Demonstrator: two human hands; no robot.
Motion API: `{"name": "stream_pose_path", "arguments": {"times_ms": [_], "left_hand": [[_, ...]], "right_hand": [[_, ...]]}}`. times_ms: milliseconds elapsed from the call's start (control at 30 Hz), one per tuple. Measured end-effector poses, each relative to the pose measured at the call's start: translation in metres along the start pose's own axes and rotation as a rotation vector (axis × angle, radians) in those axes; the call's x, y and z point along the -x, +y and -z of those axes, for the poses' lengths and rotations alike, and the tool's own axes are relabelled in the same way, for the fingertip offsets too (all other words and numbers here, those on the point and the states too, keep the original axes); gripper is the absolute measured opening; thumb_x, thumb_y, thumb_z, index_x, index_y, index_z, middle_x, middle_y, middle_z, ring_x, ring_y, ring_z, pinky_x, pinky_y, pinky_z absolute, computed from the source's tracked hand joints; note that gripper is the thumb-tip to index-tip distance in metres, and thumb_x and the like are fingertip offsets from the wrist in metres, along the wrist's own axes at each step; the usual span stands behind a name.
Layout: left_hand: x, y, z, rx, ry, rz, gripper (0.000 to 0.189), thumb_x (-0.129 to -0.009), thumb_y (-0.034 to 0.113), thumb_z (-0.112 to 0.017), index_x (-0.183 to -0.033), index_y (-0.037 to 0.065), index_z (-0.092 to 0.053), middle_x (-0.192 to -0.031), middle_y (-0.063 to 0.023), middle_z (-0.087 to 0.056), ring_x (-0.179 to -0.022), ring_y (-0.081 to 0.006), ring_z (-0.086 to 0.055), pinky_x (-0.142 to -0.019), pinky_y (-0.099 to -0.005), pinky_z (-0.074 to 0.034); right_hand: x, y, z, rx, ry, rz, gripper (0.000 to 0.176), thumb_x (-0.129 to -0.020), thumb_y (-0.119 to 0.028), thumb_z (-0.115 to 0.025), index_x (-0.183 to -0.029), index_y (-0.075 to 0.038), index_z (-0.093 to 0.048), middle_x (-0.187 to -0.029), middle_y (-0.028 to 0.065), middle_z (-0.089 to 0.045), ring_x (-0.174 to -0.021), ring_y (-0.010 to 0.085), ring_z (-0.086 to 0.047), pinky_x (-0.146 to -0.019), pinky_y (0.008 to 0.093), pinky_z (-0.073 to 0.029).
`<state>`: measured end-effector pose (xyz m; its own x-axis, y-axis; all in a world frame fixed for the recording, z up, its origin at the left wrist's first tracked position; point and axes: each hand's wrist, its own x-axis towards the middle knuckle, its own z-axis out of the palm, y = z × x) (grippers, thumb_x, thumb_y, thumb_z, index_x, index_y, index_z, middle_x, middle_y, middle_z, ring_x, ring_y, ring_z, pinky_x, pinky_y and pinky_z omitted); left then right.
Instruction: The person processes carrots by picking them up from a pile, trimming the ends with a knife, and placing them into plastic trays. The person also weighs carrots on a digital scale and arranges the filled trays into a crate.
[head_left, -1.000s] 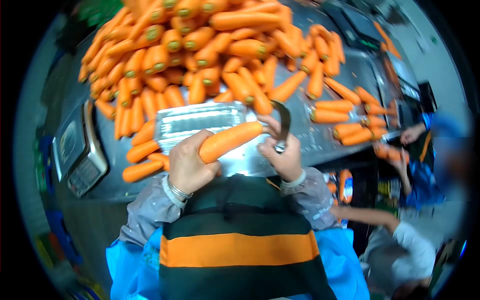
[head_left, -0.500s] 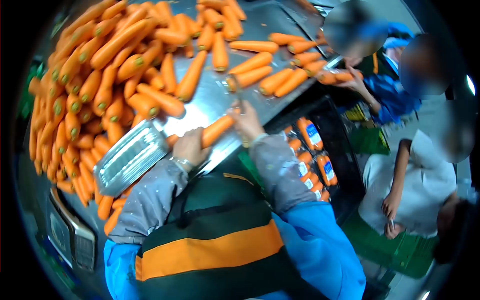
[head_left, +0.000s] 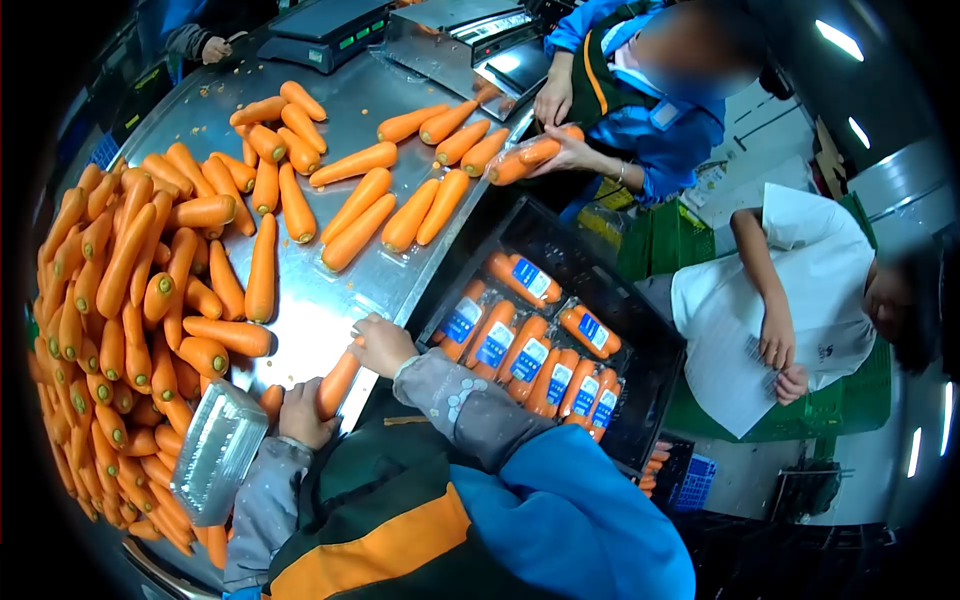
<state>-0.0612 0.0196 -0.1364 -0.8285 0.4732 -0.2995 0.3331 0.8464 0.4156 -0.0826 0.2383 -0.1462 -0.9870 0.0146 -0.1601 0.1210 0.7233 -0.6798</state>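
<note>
A carrot lies slanted between my hands at the steel table's near edge. My left hand is closed around its lower end. At its upper end, my right hand is closed with the fingertips against the carrot; whether a small tool is also in it is hidden. Left of my left hand, a stack of clear plastic trays leans against the carrot pile, and another carrot shows between the stack and the hand. The big pile of loose carrots covers the table's left side.
Loose carrots lie across the steel table. A black crate at right holds several labelled carrot packs. Beyond it, a co-worker's hand holds wrapped carrots. A scale stands at the back; a person in white holds paper.
The view has swung, bringing the scale and more of the crate into sight. My right hand has moved onto the carrot's upper end; the thin tool seen blurred at it before no longer shows.
</note>
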Motion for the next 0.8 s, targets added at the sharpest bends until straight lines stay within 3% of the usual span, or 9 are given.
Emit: {"name": "stream_pose_path", "arguments": {"times_ms": [67,167,300,367,800], "left_hand": [[-0.002,-0.011,-0.011,0.0,0.04,-0.066,0.07,-0.062,0.02,-0.08,-0.122,0.006,-0.047,-0.109,-0.0164,-0.054,-0.1,-0.036,-0.052,-0.091,-0.0418,-0.042],[0.0,-0.017,-0.01,0.047,0.072,-0.123,0.067,-0.062,0.019,-0.08,-0.119,0.005,-0.047,-0.106,-0.0175,-0.054,-0.1,-0.0374,-0.051,-0.089,-0.0423,-0.041],[-0.002,-0.018,-0.013,0.026,0.098,-0.17,0.06,-0.06,0.016,-0.079,-0.109,0.003,-0.047,-0.098,-0.0189,-0.054,-0.092,-0.0399,-0.051,-0.081,-0.0454,-0.042],[-0.004,-0.02,-0.015,0.008,0.126,-0.236,0.062,-0.06,0.015,-0.079,-0.111,0.002,-0.047,-0.098,-0.0183,-0.054,-0.092,-0.0396,-0.05,-0.081,-0.0444,-0.042],[-0.006,-0.017,-0.014,-0.052,0.058,-0.17,0.063,-0.058,0.01,-0.078,-0.112,0.002,-0.046,-0.102,-0.0185,-0.051,-0.093,-0.0388,-0.049,-0.084,-0.0432,-0.04]], "right_hand": [[0.0,-0.002,-0.007,0.057,0.027,-0.002,0.029,-0.08,-0.022,-0.059,-0.104,-0.006,-0.062,-0.103,0.0157,-0.058,-0.092,0.0345,-0.06,-0.08,0.0429,-0.05],[0.018,-0.019,-0.017,-0.12,0.193,0.1,0.026,-0.078,-0.011,-0.058,-0.104,-0.009,-0.06,-0.107,0.0106,-0.055,-0.089,0.0321,-0.06,-0.075,0.0411,-0.051],[0.04,-0.027,-0.039,-0.266,0.198,0.212,0.021,-0.078,-0.009,-0.058,-0.099,-0.009,-0.058,-0.102,0.0076,-0.053,-0.084,0.0296,-0.06,-0.072,0.0396,-0.051],[0.039,-0.022,-0.051,-0.227,0.208,0.175,0.019,-0.078,-0.01,-0.06,-0.097,-0.008,-0.058,-0.102,0.0074,-0.052,-0.084,0.029,-0.061,-0.071,0.039,-0.052],[0.032,-0.014,-0.053,-0.407,0.285,0.099,0.007,-0.074,-0.005,-0.06,-0.081,-0.004,-0.06,-0.09,0.0094,-0.057,-0.083,0.03,-0.059,-0.074,0.0369,-0.05]]}}
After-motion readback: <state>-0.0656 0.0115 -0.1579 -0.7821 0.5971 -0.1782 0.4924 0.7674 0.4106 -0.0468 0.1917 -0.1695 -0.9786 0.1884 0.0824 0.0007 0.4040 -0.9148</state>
